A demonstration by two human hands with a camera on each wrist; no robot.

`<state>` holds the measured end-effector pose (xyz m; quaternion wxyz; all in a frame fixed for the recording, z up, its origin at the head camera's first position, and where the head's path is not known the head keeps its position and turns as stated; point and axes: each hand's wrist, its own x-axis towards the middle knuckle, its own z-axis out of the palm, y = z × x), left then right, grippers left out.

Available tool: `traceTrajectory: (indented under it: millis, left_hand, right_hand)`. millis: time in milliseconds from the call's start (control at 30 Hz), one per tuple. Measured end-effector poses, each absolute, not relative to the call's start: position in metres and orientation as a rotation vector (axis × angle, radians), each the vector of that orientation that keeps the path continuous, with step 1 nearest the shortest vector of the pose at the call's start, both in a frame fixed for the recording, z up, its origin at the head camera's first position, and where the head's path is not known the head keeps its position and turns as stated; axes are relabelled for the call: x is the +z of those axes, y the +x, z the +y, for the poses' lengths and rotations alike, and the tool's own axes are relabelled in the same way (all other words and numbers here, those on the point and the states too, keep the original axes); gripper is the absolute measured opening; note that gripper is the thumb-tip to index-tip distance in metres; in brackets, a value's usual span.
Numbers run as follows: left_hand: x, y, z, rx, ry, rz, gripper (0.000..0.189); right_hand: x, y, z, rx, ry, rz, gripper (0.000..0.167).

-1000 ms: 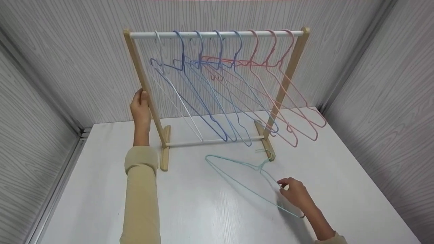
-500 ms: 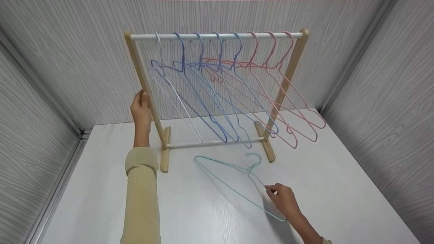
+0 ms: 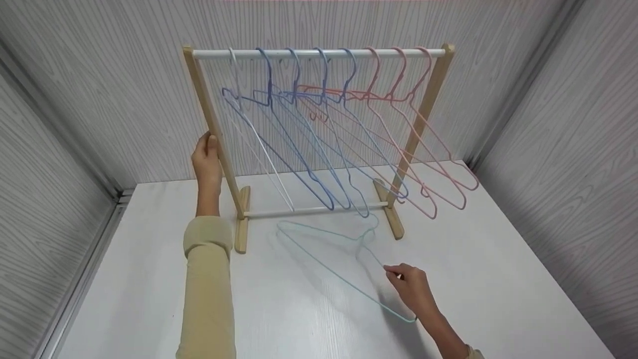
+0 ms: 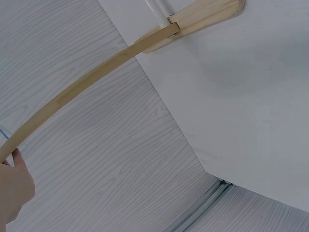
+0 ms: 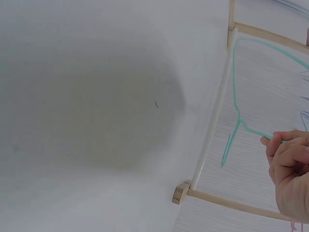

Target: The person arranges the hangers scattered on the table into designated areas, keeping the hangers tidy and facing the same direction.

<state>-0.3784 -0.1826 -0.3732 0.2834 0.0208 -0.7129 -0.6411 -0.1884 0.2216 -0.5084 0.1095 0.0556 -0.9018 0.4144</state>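
Note:
In the head view my left hand grips the left wooden post of a small garment rack, thumb in front and fingers behind. The left wrist view shows this hand at its left edge, against the post. Lower right, my right hand pinches one arm of a mint-green wire hanger between thumb and fingers. The hanger's hook points toward the rack, and its far end lies to the left. Through the right wrist view, the hanger overlaps the rack's white lower bar.
From the rack's white top rail hang a white hanger at the left, several blue hangers in the middle and pink hangers at the right. Wooden feet stand on the white table. Wood-grain panels enclose the back and sides.
My right hand has carried the green hanger leftward, and over the last half second slightly up toward the rack. The left hand stays on the post.

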Motion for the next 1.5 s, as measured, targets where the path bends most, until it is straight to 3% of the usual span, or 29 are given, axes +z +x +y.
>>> traceTrajectory:
  millis: [867,1500]
  left_hand:
    - [-0.372,-0.376,-0.181,-1.720,0.033,-1.887,0.045]
    - [-0.372,-0.376,-0.181,-1.700,0.041,-1.909,0.044]
  right_hand:
    - [-0.489,-0.195,0.096,1.076,0.773,-2.636,0.016]
    - [-0.403,-0.178,0.057,0.497,1.012,-2.508,0.017]
